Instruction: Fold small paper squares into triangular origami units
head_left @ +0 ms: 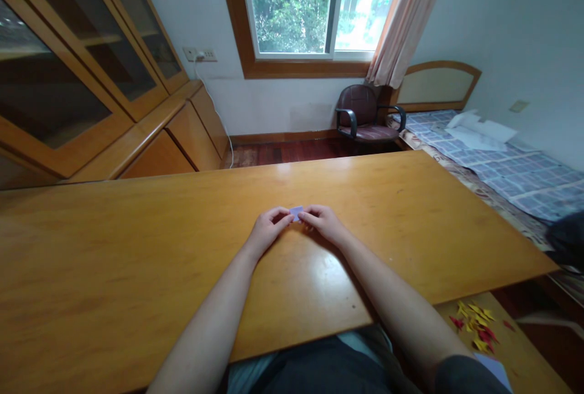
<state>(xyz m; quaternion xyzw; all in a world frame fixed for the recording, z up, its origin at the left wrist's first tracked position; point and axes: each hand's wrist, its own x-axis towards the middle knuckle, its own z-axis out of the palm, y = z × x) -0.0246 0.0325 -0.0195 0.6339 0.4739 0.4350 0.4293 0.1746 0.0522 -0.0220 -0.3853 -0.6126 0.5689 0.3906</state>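
Observation:
A small piece of light purple paper [296, 212] is pinched between my two hands, just above the middle of the wooden table. My left hand [270, 227] grips its left edge between thumb and fingers. On the opposite edge, my right hand [323, 222] holds it in the same kind of pinch. The paper looks flat and roughly rectangular; any creases are too small to make out, and the fingertips hide its side edges.
The wooden table [137, 272] spreads wide before me. Lower right, a lower board [529, 345] bears several yellow and red folded paper pieces [477, 324] and light purple sheets [495, 369]. Beyond stand a cabinet [150, 157], an armchair [360, 108] and a bed [502, 163].

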